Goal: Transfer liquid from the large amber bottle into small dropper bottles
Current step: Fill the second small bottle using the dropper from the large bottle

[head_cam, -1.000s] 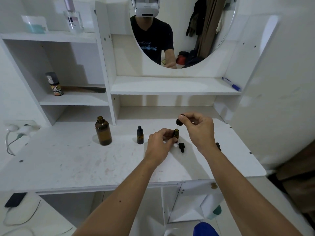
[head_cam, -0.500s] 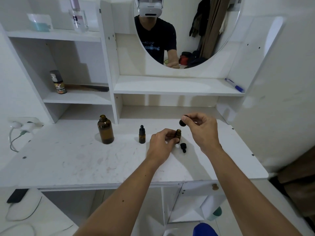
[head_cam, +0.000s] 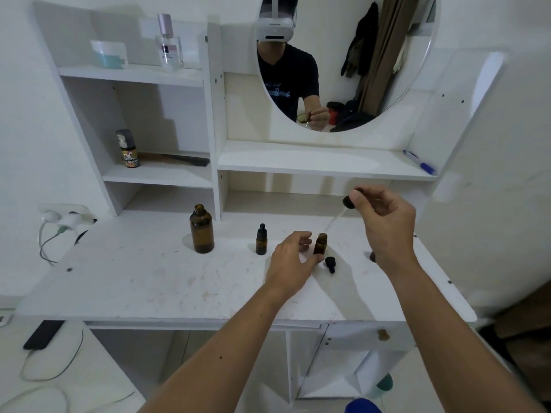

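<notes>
Above the white desktop (head_cam: 155,281), the right hand's fingertips (head_cam: 356,197) pinch the black rubber bulb of a dropper (head_cam: 348,201), whose clear glass pipette slants down and to the left toward the open small dropper bottle (head_cam: 320,243), its tip just above and beside that bottle's mouth. The right hand (head_cam: 387,225) is raised clear of the surface, its other fingers curled loosely. Lower and to the left, the left hand (head_cam: 293,263) steadies the open small bottle, thumb and fingers closed around its lower body while it stands upright on the desktop. Just beside that bottle, to the right, a loose black dropper cap (head_cam: 330,263) lies on its side. To the left of the hand stands a second small dropper bottle (head_cam: 261,239), capped and upright. Further left, well apart from both hands, the large amber bottle (head_cam: 202,229) stands upright with its mouth uncapped, near the foot of the shelf divider. A dark object shows partly behind the right wrist; what it is cannot be told. A blue pen (head_cam: 419,162) lies on the shelf under the round mirror (head_cam: 402,55).
</notes>
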